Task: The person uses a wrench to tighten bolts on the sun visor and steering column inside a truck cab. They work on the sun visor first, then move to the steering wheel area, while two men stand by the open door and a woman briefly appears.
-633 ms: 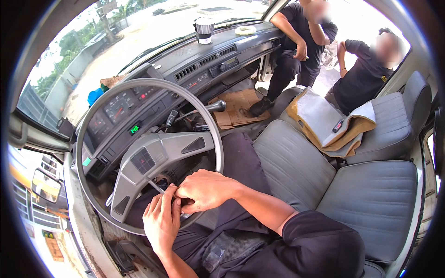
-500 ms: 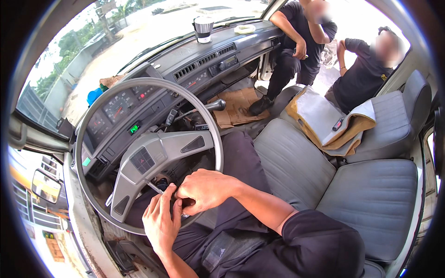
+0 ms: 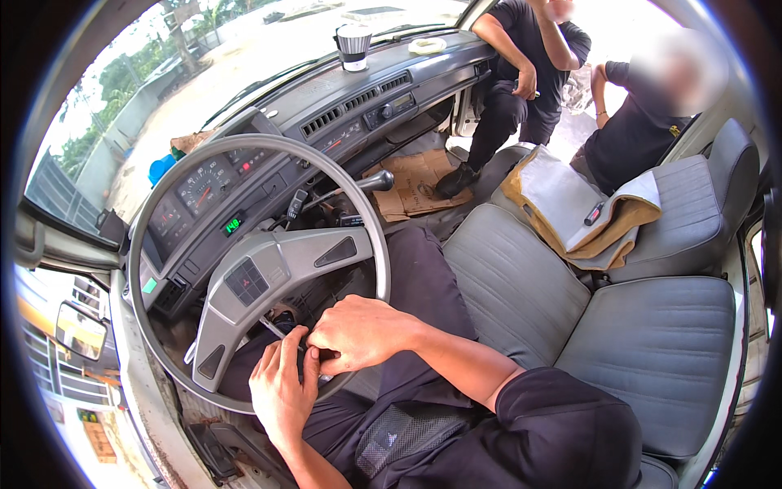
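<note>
My left hand (image 3: pixel 283 391) and my right hand (image 3: pixel 358 330) meet over my lap, just inside the lower right part of the steering wheel (image 3: pixel 384 269). The right hand's fingers are curled and pressed against the left fingertips. Whatever lies between them is hidden. A thin metal rod (image 3: pixel 272 328) sticks out beyond the left fingertips toward the wheel hub; the frames do not show what it belongs to or whether I grip it. The left fingers are bent and close together.
A gear lever (image 3: pixel 376 181) stands right of the wheel, above flattened cardboard (image 3: pixel 415 191). A folded cloth (image 3: pixel 562 200) with a small dark device (image 3: pixel 593 213) lies on the passenger seat (image 3: pixel 672 204). A cup (image 3: pixel 353 49) sits on the dashboard. Two people are by the far door.
Both hands keep almost the same place and grip. The view has shifted slightly, and the two people at the door hold nearly the same poses.
</note>
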Available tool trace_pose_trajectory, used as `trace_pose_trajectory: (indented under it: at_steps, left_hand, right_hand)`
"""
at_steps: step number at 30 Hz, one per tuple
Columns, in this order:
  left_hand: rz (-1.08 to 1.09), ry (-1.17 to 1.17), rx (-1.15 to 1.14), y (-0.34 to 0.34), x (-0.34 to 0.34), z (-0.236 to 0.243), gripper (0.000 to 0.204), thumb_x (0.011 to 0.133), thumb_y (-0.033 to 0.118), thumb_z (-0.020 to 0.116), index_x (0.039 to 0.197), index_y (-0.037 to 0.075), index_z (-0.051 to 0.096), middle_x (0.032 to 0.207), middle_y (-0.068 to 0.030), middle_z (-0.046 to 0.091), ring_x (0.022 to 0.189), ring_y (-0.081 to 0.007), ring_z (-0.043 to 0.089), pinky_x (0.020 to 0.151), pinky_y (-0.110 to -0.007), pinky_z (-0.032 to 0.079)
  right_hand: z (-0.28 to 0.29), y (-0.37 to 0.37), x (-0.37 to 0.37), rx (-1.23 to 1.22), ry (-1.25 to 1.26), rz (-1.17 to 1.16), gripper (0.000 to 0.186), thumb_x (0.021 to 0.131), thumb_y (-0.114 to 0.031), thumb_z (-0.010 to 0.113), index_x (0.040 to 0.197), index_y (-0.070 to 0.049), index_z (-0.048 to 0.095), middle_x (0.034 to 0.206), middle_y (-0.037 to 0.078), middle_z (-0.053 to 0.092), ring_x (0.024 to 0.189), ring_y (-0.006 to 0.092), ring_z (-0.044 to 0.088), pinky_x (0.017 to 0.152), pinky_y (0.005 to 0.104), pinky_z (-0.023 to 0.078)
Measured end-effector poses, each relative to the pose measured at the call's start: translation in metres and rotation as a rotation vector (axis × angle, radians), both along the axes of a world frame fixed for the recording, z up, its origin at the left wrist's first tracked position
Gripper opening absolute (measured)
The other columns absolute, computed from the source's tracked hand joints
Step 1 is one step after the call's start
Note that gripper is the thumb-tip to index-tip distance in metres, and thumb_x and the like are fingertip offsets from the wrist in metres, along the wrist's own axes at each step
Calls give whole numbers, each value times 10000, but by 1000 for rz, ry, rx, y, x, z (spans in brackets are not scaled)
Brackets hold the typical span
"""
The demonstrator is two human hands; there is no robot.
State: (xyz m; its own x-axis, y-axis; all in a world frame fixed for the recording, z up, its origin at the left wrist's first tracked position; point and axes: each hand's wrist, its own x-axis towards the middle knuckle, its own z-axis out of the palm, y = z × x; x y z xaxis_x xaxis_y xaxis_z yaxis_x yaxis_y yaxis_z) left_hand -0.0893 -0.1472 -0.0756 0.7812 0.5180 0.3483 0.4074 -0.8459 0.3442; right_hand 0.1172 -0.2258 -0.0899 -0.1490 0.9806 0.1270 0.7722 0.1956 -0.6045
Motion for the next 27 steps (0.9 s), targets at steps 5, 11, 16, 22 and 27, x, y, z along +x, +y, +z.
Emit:
trace_pose_trajectory:
  at_steps: [5,11,16,22,27]
  left_hand:
    - [18,61,24,1,-3,-2,288,1086,225,767,1326,65,767,1098,-129,838,1020,-330,804,897,-456,639]
    - [-22,-130,41,4,-2,-7,365,1101,203,748,1431,49,721,1181,-145,841,1041,-339,808,915,-465,640]
    - [-14,-6,12,5,1,-5,413,1125,212,728,1504,53,686,1243,-149,835,1064,-355,804,934,-475,640]
    - [-29,-62,14,5,-1,-6,421,1140,225,712,1519,44,677,1221,-162,833,1064,-371,798,929,-492,639]
    - [-1,-61,-10,1,4,-2,367,1148,236,707,1459,42,693,1164,-177,836,1032,-393,806,914,-492,634]
  right_hand:
    - [-5,1,-2,26,-29,-4,345,907,-368,797,868,-26,796,800,191,787,777,409,793,742,523,644]
    - [1,-1,0,101,121,-31,355,910,-368,783,844,-19,773,779,198,765,757,429,774,721,544,628]
    - [4,0,1,-21,52,-15,357,906,-359,772,824,-11,763,751,204,749,744,437,765,710,552,617]
    - [10,0,2,-62,92,4,336,903,-342,762,833,-13,775,752,210,750,737,435,764,702,553,610]
    - [9,-2,3,-42,92,-13,318,902,-326,758,836,-15,776,751,207,751,735,438,763,702,556,611]
